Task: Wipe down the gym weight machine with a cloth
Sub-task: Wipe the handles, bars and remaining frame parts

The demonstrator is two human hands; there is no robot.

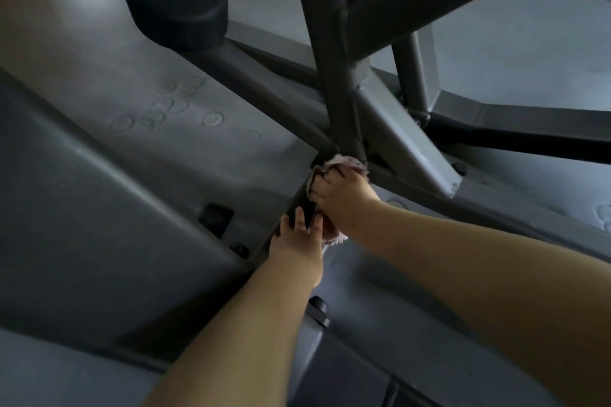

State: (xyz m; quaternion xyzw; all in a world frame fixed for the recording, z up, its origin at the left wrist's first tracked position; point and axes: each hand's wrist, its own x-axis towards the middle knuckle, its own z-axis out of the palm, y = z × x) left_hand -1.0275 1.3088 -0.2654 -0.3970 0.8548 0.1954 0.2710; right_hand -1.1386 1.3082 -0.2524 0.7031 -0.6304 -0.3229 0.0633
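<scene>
Fingers of the right hand [342, 196] curl around a pink cloth [344, 162], pressing it to the machine's dark frame bar [299, 208]. That bar runs lengthwise under the left hand [299, 235], whose straight fingers rest just beside.

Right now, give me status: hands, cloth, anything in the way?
Right hand grips pink cloth, pressed to frame joint. Left hand rests fingers on lower bar. Nothing blocking the wipe; black round pad well clear.
</scene>
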